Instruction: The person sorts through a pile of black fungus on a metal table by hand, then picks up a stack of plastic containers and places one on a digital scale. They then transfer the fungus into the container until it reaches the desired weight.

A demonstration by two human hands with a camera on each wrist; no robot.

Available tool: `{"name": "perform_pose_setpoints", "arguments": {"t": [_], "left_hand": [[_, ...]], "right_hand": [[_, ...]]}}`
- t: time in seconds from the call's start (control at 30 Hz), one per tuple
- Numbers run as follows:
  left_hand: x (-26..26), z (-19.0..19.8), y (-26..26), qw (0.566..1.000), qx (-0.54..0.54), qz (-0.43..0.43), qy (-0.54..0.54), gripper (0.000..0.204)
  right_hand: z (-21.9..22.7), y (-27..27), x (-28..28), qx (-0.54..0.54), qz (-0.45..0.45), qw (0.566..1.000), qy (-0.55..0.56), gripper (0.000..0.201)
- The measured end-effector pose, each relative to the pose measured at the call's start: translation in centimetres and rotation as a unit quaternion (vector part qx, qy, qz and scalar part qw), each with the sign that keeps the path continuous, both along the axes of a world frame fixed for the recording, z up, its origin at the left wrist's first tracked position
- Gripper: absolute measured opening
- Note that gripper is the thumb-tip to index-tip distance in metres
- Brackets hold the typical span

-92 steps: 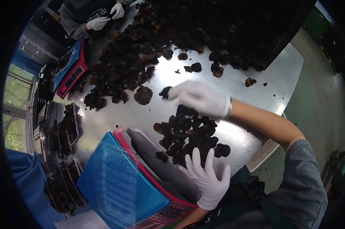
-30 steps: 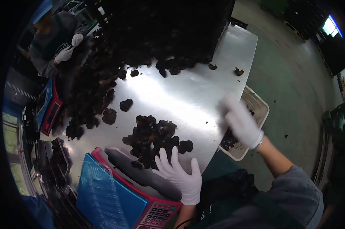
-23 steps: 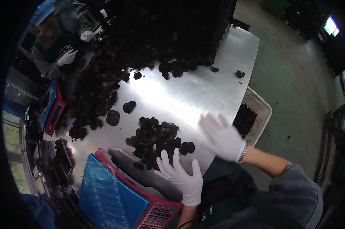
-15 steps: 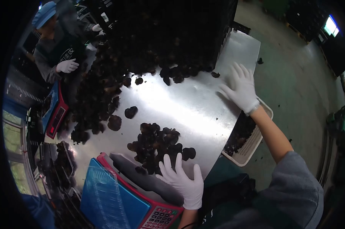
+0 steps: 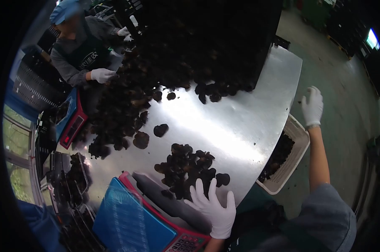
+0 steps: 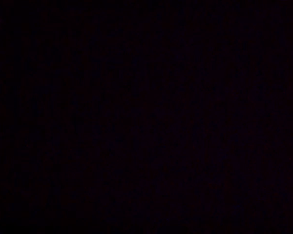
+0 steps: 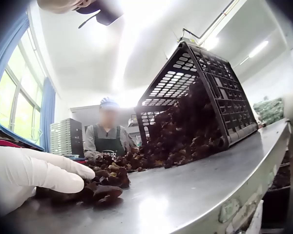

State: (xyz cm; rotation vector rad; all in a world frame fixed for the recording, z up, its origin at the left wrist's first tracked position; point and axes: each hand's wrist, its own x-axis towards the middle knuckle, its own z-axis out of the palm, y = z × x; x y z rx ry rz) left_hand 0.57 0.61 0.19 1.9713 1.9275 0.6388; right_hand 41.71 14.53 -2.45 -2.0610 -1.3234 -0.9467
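Note:
My left hand (image 5: 213, 210), in a white glove, lies with spread, straight fingers at the near edge of a small pile of dark wood ear mushrooms (image 5: 183, 170). Beyond the table's right edge, above the floor, my gloved right hand (image 5: 312, 107) is held out with loosely extended fingers and nothing visible in its grasp. Below it stands a white perforated basket (image 5: 282, 178) with dark pieces inside. The right wrist view shows a gloved hand (image 7: 49, 173) reaching over mushrooms (image 7: 105, 192). The left wrist view is almost wholly black.
A tipped black crate (image 7: 229, 97) spills a large mushroom heap (image 5: 123, 109) across the metal table (image 5: 223, 130). Beside my left hand stands a red-and-blue scale (image 5: 123, 214) bearing a clear plastic tray. Another person (image 5: 87, 54) works across the table, near a second scale (image 5: 74, 122).
My right hand, holding a dark piece over the table 3.1 s ago, has swept to the right past the edge. A loose piece near that edge has left the table. My left hand stays by the pile.

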Motion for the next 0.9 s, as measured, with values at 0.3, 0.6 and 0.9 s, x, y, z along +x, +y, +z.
{"name": "perform_pose_setpoints", "arguments": {"t": [0.3,0.6,0.9], "left_hand": [[0.1,0.0,0.0,1.0,0.009,0.013,-0.01,0.069],[0.1,0.3,0.1,1.0,-0.007,0.015,-0.014,0.067],[0.0,-0.2,0.0,1.0,0.006,0.014,-0.018,0.067]], "right_hand": [[5.2,14.0,-18.0,-0.096,0.441,0.891,0.049,0.035],[1.9,11.4,-23.2,-0.293,0.441,0.845,0.082,0.055],[1.8,5.9,-21.5,-0.315,0.446,0.825,0.146,0.071]]}}
